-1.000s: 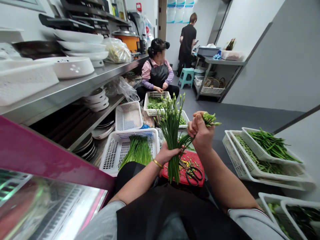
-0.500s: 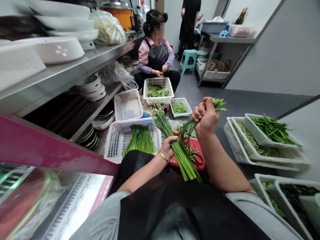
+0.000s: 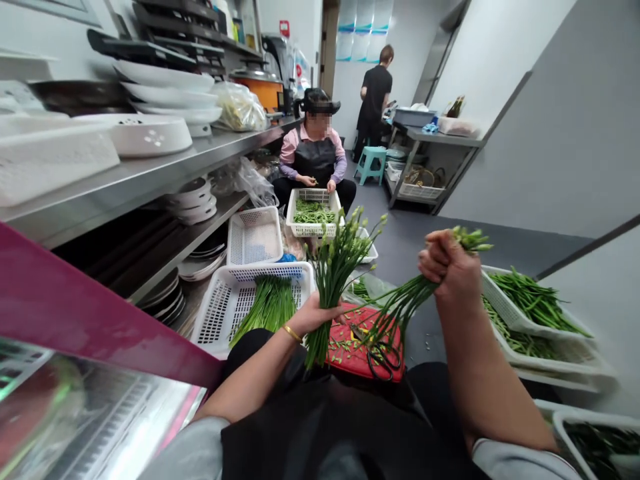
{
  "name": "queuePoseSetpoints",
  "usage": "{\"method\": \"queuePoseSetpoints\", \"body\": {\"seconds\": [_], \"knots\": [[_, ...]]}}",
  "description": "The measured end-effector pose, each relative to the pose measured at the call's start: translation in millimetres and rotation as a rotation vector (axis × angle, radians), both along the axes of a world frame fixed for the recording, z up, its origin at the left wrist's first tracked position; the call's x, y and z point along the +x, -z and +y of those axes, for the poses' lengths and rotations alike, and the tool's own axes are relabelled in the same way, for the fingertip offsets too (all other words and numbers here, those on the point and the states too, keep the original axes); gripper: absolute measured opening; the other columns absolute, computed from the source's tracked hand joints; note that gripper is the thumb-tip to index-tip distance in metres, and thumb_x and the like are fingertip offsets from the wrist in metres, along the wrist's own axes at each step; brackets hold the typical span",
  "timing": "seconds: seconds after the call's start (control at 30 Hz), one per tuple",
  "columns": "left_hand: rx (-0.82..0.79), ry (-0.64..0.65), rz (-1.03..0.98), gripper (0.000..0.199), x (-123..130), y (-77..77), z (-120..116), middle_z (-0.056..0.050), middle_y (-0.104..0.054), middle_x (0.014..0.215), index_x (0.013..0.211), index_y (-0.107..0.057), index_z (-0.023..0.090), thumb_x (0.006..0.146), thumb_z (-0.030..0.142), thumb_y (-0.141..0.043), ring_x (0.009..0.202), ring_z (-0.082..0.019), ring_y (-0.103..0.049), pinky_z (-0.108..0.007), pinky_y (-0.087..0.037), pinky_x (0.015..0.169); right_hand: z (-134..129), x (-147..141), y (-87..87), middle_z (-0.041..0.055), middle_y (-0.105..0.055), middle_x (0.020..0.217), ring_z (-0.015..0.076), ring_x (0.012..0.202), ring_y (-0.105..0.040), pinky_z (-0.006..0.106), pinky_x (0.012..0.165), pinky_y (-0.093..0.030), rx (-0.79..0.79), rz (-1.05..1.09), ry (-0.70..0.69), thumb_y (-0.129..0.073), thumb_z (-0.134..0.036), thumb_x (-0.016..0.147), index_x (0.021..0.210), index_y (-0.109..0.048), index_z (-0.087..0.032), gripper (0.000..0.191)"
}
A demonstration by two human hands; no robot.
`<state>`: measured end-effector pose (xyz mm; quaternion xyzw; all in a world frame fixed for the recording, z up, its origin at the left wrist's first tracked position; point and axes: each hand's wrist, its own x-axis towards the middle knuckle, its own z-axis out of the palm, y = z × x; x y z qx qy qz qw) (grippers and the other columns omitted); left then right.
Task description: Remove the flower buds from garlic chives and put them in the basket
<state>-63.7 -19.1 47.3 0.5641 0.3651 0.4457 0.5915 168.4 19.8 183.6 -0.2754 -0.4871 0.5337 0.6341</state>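
My left hand [image 3: 320, 315] is closed around a thick bunch of garlic chive stems [image 3: 334, 263], held nearly upright with the budded tips fanning out at the top. Raised at the right, my right hand [image 3: 453, 265] is closed in a fist on a smaller bunch of garlic chives [image 3: 407, 303]. Its buds stick out past the thumb, and the stems hang down to the left. Below both hands lies a red board or stool top [image 3: 353, 363], strewn with cut green bits. Black-handled scissors [image 3: 384, 360] rest on it, partly behind the hanging stems.
At the left, a white basket [image 3: 205, 327] holds more green stems. Beyond it stands a smaller white basket [image 3: 254, 233]. A seated co-worker [image 3: 315, 157] handles beans over a white basket [image 3: 313, 230]. Bean baskets [image 3: 555, 357] stand at the right; a steel shelf [image 3: 220, 150] borders the left.
My right hand has moved right, pulling its bunch clear of the one in my left hand. The left bunch has swung from slanting to nearly upright. The camera view has tilted up.
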Motion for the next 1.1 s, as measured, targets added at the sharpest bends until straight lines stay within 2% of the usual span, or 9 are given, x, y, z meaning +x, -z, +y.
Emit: {"method": "queuePoseSetpoints", "body": {"seconds": [0.17,0.33,0.47,0.6,0.7,0.8,0.9,1.0,1.1], "knots": [[0.011,0.035,0.108,0.042,7,1.3,-12,-0.006,-0.067,0.065,0.068,-0.064,0.011,0.071,0.052,-0.072,0.058,-0.014,-0.059,-0.025,-0.045,0.057,-9,24,3.4,-0.0109,-0.022,0.041,0.0012,0.032,-0.017,0.014,0.028,-0.011,0.004,-0.033,0.131,-0.083,-0.040,0.058,0.063,-0.066,-0.018,0.029],[0.030,0.116,0.148,0.048,16,17.8,-14,-0.003,-0.059,0.054,0.060,-0.058,0.012,0.071,0.057,-0.069,0.050,-0.011,-0.052,-0.023,-0.042,0.053,-14,2,28.2,-0.0109,-0.029,0.039,0.0014,0.033,-0.021,0.016,0.030,-0.011,-0.121,-0.205,0.113,-0.081,-0.044,0.058,0.080,-0.070,-0.013,0.039],[0.075,0.116,0.229,0.046,21,19.9,-18,0.001,-0.053,0.051,0.059,-0.056,0.013,0.074,0.055,-0.067,0.049,-0.010,-0.047,-0.023,-0.041,0.052,-11,-14,33.0,-0.0099,-0.040,0.045,0.0007,0.035,-0.026,0.016,0.032,-0.014,-0.162,-0.209,0.101,-0.083,-0.041,0.054,0.092,-0.068,-0.011,0.051],[0.188,0.082,0.251,0.035,25,8.3,-25,-0.005,-0.066,0.074,0.083,-0.069,0.013,0.073,0.046,-0.071,0.080,-0.021,-0.062,-0.031,-0.050,0.076,-8,-18,29.6,-0.0115,-0.039,0.047,-0.0001,0.034,-0.024,0.015,0.031,-0.014,-0.215,-0.105,0.045,-0.083,-0.038,0.051,0.092,-0.068,-0.014,0.050],[0.200,0.089,0.228,0.039,26,3.8,-28,-0.008,-0.070,0.094,0.101,-0.069,0.015,0.072,0.042,-0.073,0.099,-0.026,-0.061,-0.035,-0.048,0.088,-8,-19,31.6,-0.0100,-0.042,0.044,0.0003,0.033,-0.025,0.016,0.030,-0.012,-0.234,-0.076,0.029,-0.084,-0.038,0.047,0.073,-0.066,-0.015,0.038],[0.124,0.105,0.231,0.036,25,9.1,-27,-0.005,-0.068,0.075,0.081,-0.067,0.013,0.070,0.046,-0.074,0.078,-0.021,-0.063,-0.029,-0.050,0.074,-8,-19,34.3,-0.0073,-0.047,0.043,0.0012,0.033,-0.029,0.016,0.029,-0.013,-0.204,-0.076,0.100,-0.084,-0.041,0.046,0.060,-0.062,-0.015,0.037],[-0.016,0.194,0.198,0.043,22,17.4,-24,0.000,-0.057,0.053,0.065,-0.056,0.013,0.070,0.053,-0.072,0.051,-0.012,-0.053,-0.024,-0.045,0.053,-6,-14,31.0,-0.0065,-0.049,0.043,0.0010,0.033,-0.028,0.016,0.029,-0.015,-0.137,-0.044,0.211,-0.083,-0.047,0.048,0.063,-0.066,-0.016,0.039],[-0.097,0.259,0.129,0.047,19,21.6,-22,0.002,-0.052,0.047,0.062,-0.053,0.014,0.067,0.056,-0.073,0.043,-0.009,-0.047,-0.022,-0.039,0.046,-2,-5,20.6,-0.0055,-0.050,0.044,0.0011,0.033,-0.028,0.017,0.029,-0.015,-0.056,-0.031,0.287,-0.084,-0.049,0.049,0.066,-0.069,-0.016,0.040],[-0.109,0.298,0.081,0.050,17,22.9,-20,0.002,-0.050,0.044,0.060,-0.053,0.013,0.063,0.059,-0.075,0.040,-0.008,-0.044,-0.022,-0.036,0.043,1,1,8.7,-0.0050,-0.047,0.044,0.0021,0.034,-0.031,0.018,0.029,-0.015,0.005,-0.105,0.217,-0.083,-0.048,0.054,0.067,-0.068,-0.015,0.038]]}}
